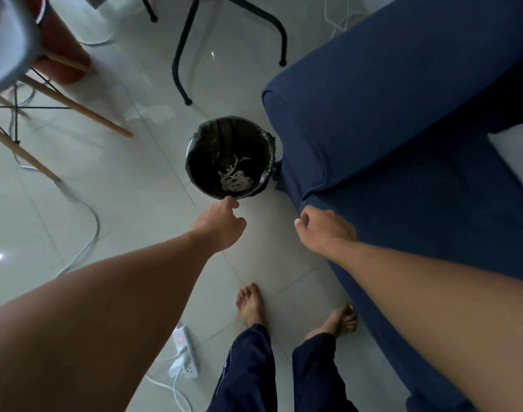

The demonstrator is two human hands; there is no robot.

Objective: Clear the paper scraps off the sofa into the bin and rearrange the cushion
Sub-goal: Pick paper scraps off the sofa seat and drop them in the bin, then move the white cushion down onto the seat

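A round black bin (194,162) lined with a black bag stands on the tiled floor against the arm of the dark blue sofa (388,120). White paper scraps (235,178) lie at its bottom. My left hand (220,226) hovers just in front of the bin's near rim, fingers curled in, nothing visible in it. My right hand (325,233) hangs beside the sofa's front corner, fingers loosely curled, holding nothing that I can see. A pale cushion (515,159) shows at the right edge on the sofa seat.
Wooden chair legs (76,108) stand at left, black metal table legs (183,55) behind the bin. A white power strip (184,352) and cables lie on the floor by my bare feet (249,304). Another cable (88,233) curves across the tiles at left.
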